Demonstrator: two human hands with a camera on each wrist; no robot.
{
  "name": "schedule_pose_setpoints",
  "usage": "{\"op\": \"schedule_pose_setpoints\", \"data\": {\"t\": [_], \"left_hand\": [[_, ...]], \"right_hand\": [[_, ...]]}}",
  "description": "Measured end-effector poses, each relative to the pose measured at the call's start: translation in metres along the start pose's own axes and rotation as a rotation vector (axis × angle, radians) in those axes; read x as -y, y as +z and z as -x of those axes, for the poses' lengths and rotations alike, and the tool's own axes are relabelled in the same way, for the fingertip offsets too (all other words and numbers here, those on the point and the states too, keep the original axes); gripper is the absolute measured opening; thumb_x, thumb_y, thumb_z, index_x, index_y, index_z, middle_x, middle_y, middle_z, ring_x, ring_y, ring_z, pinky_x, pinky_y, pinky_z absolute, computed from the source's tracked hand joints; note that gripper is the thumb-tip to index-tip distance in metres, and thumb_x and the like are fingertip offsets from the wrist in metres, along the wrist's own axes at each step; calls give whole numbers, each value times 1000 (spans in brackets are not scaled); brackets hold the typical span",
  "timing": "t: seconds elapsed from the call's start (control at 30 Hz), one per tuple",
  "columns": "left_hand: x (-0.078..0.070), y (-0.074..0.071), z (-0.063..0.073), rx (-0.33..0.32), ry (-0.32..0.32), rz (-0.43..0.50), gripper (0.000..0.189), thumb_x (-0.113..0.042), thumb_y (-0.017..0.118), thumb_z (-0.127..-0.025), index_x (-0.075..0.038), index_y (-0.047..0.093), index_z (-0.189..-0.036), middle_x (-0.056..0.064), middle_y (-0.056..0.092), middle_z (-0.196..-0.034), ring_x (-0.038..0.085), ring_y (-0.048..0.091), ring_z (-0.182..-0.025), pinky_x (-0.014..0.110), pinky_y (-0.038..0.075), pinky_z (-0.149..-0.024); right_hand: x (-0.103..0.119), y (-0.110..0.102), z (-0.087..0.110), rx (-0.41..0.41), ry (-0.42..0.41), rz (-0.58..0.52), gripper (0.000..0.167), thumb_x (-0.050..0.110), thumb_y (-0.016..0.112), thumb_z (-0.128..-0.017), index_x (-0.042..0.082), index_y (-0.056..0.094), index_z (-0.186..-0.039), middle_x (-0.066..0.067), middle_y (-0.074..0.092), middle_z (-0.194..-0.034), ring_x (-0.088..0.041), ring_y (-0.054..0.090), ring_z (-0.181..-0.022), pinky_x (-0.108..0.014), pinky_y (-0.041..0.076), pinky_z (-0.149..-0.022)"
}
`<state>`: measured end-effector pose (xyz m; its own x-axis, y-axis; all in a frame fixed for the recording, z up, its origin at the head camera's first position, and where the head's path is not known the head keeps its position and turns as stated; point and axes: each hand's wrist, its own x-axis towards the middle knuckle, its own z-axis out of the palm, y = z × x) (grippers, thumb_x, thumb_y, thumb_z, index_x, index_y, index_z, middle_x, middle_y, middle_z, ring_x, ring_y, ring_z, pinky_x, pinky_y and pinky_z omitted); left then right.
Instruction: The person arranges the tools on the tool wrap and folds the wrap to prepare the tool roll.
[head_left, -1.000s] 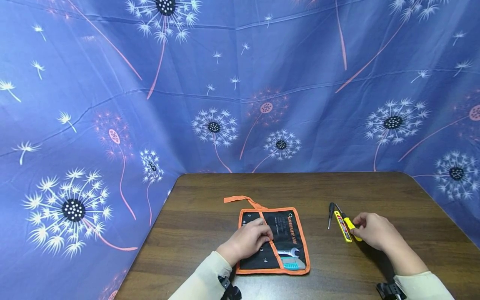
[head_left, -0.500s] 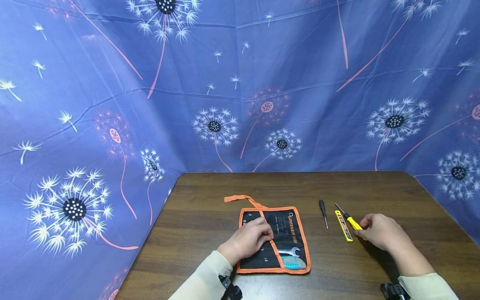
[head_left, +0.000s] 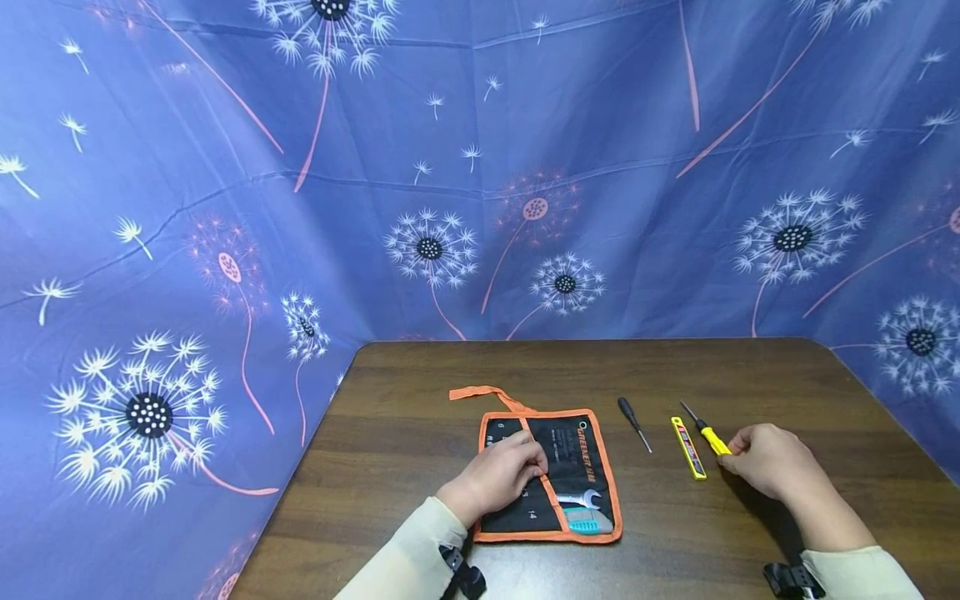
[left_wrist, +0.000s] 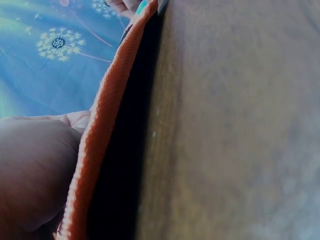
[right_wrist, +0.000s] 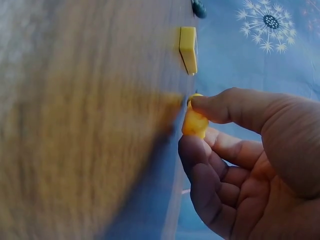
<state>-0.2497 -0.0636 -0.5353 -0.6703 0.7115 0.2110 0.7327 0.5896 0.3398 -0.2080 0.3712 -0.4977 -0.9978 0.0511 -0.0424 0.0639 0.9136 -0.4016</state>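
A black tool pouch (head_left: 558, 446) with orange trim lies on the table, a wrench (head_left: 581, 499) and a teal-handled tool (head_left: 588, 521) showing in its pocket. My left hand (head_left: 495, 475) is over its middle, fingers curled and pinching the orange pocket edge; the fingertips are partly hidden. To the right, my right hand (head_left: 772, 462) pinches the handle end of a yellow screwdriver (head_left: 711, 436), whose shaft points away. The right wrist view shows thumb and forefinger on that yellow handle (right_wrist: 195, 122). Left of it lie a slim yellow case (head_left: 688, 448) and a small black screwdriver (head_left: 635, 423).
An orange tie strap (head_left: 487, 392) stretches from the pouch's far edge. The brown wooden table (head_left: 390, 442) ends at a blue dandelion-print cloth (head_left: 637, 200) hanging behind and at the left.
The black screwdriver now lies farther left, turned to slant the other way. My right hand has shifted the yellow screwdriver slightly right, apart from the yellow case. My left hand has stayed on the pouch.
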Motion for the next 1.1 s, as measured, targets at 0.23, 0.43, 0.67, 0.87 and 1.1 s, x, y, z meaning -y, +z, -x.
{"op": "schedule_pose_setpoints", "data": {"t": [0.23,0.43,0.67,0.87,1.1], "left_hand": [[0,2,-1,-9,9,-23,9,-19,66,-105,-27,65,-101,-15,51,-98,-2,51,-85,17,46,-77],[1,5,-1,-10,8,-35,7,-23,66,-105,-28,64,-101,-15,52,-98,-2,50,-85,17,46,-77],[0,4,-2,9,-10,-32,8,-21,66,-105,-28,64,-102,-15,51,-98,-2,51,-85,18,47,-77],[-2,3,-2,12,-18,-31,6,-22,66,-105,-28,65,-102,-15,52,-98,-2,51,-86,18,47,-78],[-2,1,-1,7,-14,-25,7,-21,66,-105,-27,65,-102,-14,51,-99,-1,51,-86,18,47,-78]], "right_hand": [[-3,0,0,-47,-40,-7,18,25,81,-85,11,70,-80,-4,67,-78,-22,59,-70,-46,45,-63],[-1,4,1,-75,-61,-15,15,23,78,-87,12,70,-82,3,60,-73,-17,52,-66,-39,40,-60],[7,5,2,-125,-96,-33,10,20,79,-87,12,74,-87,5,58,-73,-15,50,-65,-37,38,-60],[23,5,6,-121,-130,-61,6,16,79,-86,13,76,-91,7,58,-73,-16,48,-64,-36,35,-59],[46,7,9,-97,-201,-91,11,11,81,-85,12,77,-95,6,62,-74,-14,53,-65,-36,40,-59]]}}
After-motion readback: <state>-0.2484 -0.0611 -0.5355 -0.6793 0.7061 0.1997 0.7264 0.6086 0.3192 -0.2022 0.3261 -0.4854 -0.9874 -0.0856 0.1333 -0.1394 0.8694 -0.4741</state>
